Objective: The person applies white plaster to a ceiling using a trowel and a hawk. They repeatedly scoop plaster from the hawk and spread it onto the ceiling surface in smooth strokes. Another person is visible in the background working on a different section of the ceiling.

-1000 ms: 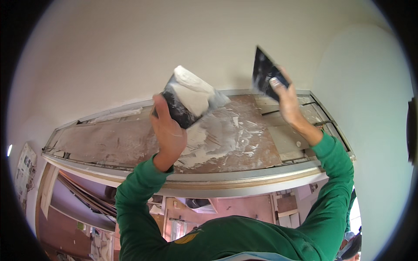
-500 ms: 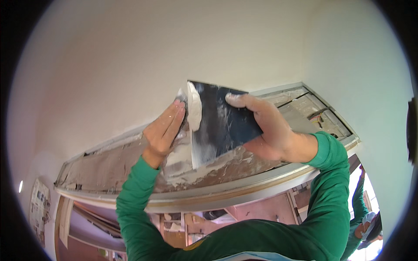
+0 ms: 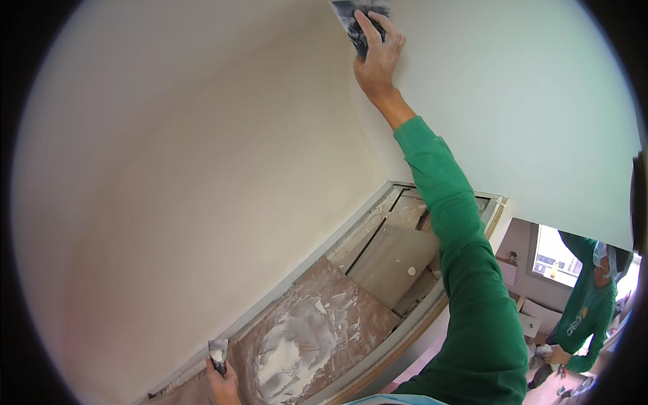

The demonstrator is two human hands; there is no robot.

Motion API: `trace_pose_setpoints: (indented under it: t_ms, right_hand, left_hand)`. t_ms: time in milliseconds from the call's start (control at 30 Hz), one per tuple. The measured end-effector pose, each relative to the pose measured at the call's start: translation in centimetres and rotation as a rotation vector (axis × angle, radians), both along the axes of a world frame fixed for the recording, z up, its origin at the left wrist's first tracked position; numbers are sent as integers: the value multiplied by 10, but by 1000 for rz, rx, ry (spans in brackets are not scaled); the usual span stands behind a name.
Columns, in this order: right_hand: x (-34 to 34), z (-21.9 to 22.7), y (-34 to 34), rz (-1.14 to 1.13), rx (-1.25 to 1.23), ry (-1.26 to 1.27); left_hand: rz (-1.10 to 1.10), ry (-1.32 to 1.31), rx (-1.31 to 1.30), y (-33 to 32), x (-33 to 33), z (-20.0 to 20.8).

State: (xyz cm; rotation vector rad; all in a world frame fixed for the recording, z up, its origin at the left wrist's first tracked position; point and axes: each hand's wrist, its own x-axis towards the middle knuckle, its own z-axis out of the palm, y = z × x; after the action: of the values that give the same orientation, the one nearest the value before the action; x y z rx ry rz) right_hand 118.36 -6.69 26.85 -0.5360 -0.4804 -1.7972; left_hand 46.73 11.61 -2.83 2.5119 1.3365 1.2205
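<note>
High up, my right hand (image 3: 378, 64) grips a dark, flat putty blade (image 3: 356, 21) smeared with white. Its fingers spread over the plate, which lies at or close to the wall by the corner. Low on the left, my left hand (image 3: 225, 383) is closed around a small putty knife (image 3: 218, 358) with white putty on its blade. Beside it, a brown board (image 3: 364, 309) on the ledge carries a wet-looking pile of white putty (image 3: 280, 361).
A smooth wall (image 3: 223, 182) fills the left, meeting a paler wall (image 3: 513, 94) at a corner. The recessed ledge (image 3: 395, 260) has a raised wooden front edge (image 3: 405, 347) and loose panels. A person in green (image 3: 586, 317) stands below at right.
My right hand has gone from above the ledge up to the wall with the dark blade. My left hand has dropped to the lower left with the putty knife. The view has turned.
</note>
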Motion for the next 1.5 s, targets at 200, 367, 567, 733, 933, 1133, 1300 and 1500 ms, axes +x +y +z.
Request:
trace_pose_setpoints:
  t_ms: [200,367,567,733,933,1133,1300,1500]
  right_hand:
    - [16,22,-8,-114,31,3]
    - [14,33,-16,-122,74,-12]
    - [22,51,1,-83,91,-82]
    - [42,53,29,-129,47,-35]
    - [59,46,80,-94,-18,-3]
    - [65,23,121,-35,-231,127]
    - [45,-23,110,168,-357,97]
    - [-32,-68,66,405,-629,-146]
  left_hand:
    - [-48,-361,-279,-3,9,4]
    - [3,-60,-71,2,15,1]
    - [127,58,-14,50,-40,-25]
    - [-2,-165,-87,57,-35,-34]
    - [-55,-391,-244,28,-15,-14]
    - [-14,-196,-153,54,-37,-24]
    - [-85,-901,-487,22,6,0]
    - [-482,-1637,-1067,-14,93,48]
